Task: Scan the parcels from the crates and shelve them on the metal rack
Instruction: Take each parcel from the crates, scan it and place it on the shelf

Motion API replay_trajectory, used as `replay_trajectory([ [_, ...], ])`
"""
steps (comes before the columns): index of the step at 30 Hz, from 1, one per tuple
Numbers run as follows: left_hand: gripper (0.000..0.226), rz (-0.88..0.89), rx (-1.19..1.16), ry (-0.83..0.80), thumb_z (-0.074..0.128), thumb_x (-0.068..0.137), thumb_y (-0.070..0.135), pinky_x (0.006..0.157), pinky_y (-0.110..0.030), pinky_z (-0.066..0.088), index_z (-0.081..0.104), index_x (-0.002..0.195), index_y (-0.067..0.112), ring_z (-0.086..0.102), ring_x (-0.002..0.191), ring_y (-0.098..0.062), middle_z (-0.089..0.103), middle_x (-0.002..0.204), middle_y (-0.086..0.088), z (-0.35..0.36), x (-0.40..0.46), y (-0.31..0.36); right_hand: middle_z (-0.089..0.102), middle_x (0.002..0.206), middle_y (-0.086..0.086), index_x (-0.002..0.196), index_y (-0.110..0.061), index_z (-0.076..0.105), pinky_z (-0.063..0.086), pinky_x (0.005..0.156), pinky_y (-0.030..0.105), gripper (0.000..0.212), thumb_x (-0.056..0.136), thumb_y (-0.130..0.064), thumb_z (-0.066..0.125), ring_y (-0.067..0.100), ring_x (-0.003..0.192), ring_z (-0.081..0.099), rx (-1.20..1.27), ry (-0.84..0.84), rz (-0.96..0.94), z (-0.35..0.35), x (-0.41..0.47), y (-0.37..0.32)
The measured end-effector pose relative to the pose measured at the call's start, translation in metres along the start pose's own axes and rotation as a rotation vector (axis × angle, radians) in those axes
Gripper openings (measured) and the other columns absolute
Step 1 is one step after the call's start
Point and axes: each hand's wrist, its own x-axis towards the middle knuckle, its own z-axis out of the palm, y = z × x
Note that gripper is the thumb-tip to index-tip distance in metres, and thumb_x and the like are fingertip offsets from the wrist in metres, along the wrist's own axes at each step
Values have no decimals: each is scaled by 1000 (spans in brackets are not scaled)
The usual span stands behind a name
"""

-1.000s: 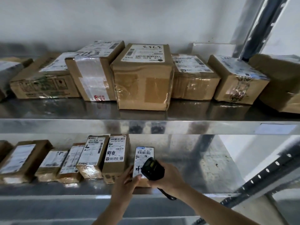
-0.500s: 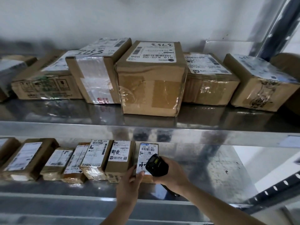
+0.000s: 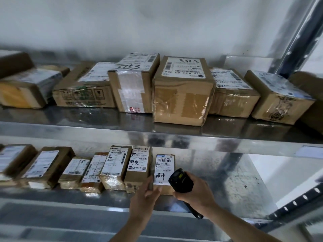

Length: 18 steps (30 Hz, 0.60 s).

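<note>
Small brown cardboard parcel point(image 3: 165, 169) stands upright on the lower steel shelf point(image 3: 236, 194) — left hand point(image 3: 146, 198) pinches its bottom corner, right hand point(image 3: 195, 190) grips black scanner point(image 3: 180, 182) at its 4 o'clock.

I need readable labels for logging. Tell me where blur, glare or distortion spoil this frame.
Head view: motion blur smears the far-left parcels; glare streaks the metal shelf edge; wide-angle bending tilts the rack post. The label on the small parcel by the scanner stays fairly legible.
</note>
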Motion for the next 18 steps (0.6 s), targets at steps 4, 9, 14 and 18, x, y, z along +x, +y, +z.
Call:
replay_trajectory([
  [4,15,41,4,-29,69,90,43,71,-19,51,60,102,40,62,81,13,69,88,24,-36,-17,10,73,84,-16,112,-40,65,56,63,20,60,57,-34,91,-4,71,67,-30,52,-6,2,-17,-28],
  [9,28,65,-50,55,70,92,33,71,-18,53,58,113,46,69,83,7,74,99,12,-117,-35,24,70,94,-17,114,-37,63,53,65,14,64,60,-34,95,-5,78,66,-69,-39,-67,20,-37,-107],
  [14,53,138,32,154,65,89,53,101,-38,51,59,136,29,61,119,-14,61,134,6,-245,-58,31,67,101,-21,125,-34,66,49,80,16,68,64,-39,96,3,95,64,-82,-114,-201,76,-55,-216],
  [18,50,165,69,313,67,87,55,99,-38,50,66,128,27,60,118,-15,64,127,7,-361,-84,20,71,113,-15,129,-36,65,56,88,29,76,61,-49,95,10,102,68,-79,-221,-268,141,-77,-316],
])
